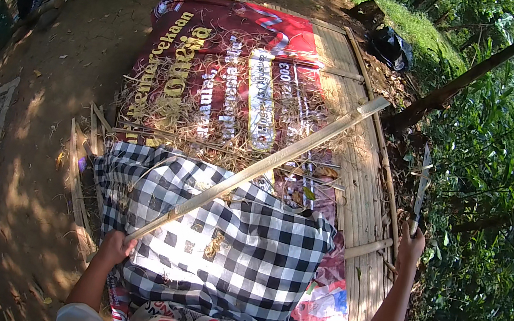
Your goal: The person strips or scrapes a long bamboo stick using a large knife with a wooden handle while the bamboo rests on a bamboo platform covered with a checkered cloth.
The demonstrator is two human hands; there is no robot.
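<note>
My left hand [115,248] is closed round the lower end of a long split bamboo strip [263,165], which slants up to the right across my lap and the mat. Out to the right, my right hand [412,242] grips the handle of a long knife [421,188], its blade pointing upward and apart from the strip. Some pale slivers seem to cling to the blade. A black-and-white checked cloth [263,246] covers my lap beneath the strip, with a few shavings on it.
A red printed banner [223,39] strewn with bamboo shavings lies over a bamboo platform [352,244]. Loose strips [79,175] rest at its left edge. A wooden post [468,77] leans at the right beside dense plants [496,194]. A black plastic bag [390,47] sits beyond.
</note>
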